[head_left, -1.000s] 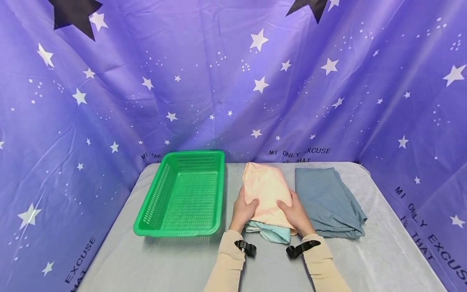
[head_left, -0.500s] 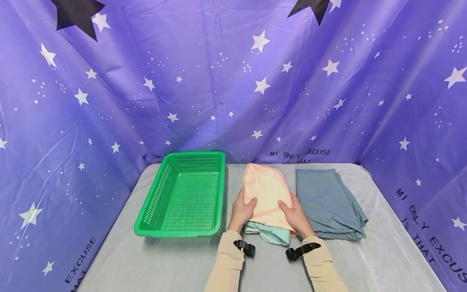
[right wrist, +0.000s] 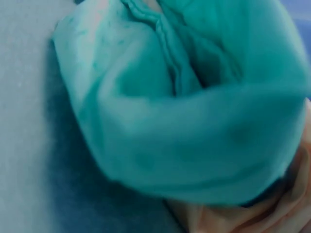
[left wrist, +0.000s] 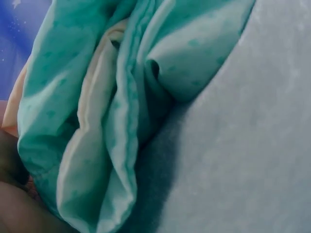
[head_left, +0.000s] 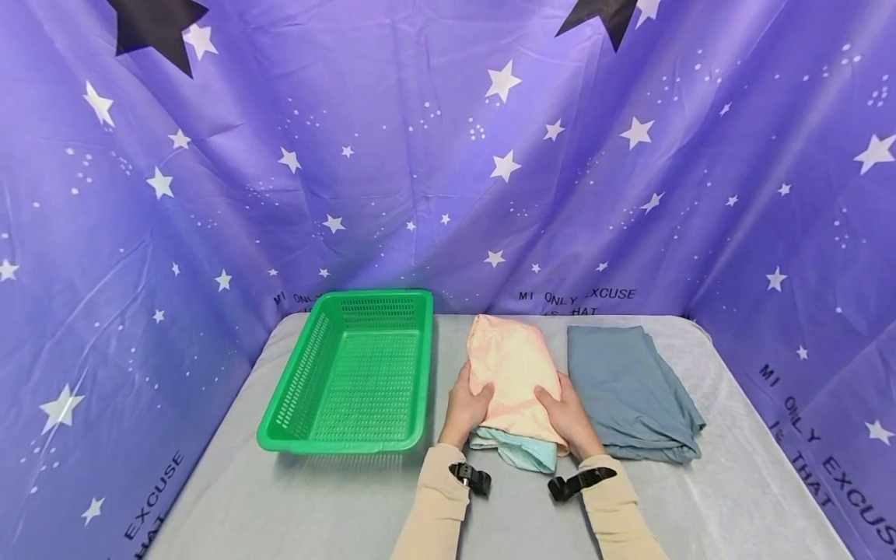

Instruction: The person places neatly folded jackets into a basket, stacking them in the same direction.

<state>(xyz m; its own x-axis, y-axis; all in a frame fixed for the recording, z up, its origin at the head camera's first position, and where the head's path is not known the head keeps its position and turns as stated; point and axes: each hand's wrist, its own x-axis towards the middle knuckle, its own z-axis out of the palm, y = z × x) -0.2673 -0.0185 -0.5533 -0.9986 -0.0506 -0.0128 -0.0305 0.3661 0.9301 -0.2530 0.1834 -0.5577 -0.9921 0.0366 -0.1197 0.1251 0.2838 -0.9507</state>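
Between both hands lies a folded peach cloth (head_left: 512,369), right of centre in the head view. A pale teal cloth (head_left: 530,453) shows from under its near end. My left hand (head_left: 465,406) grips the left side of this bundle, thumb on top and fingers hidden beneath. Mirroring it, my right hand (head_left: 570,414) holds the right side, also thumb up. In the left wrist view, the teal cloth (left wrist: 51,97) hangs in loose folds with a stitched hem. Close up in the right wrist view, teal fabric (right wrist: 194,141) bulges over some peach folds (right wrist: 284,213).
A green perforated plastic basket (head_left: 413,435) stands left of the bundle with nothing in it. To the right, a folded grey-blue cloth (head_left: 626,389) lies flat. Grey fabric covers the table (head_left: 294,513), and a purple star-print curtain (head_left: 392,179) surrounds it.
The whole head view has shifted very slightly. Hands and bundle otherwise stay in the same place, with the same grip.
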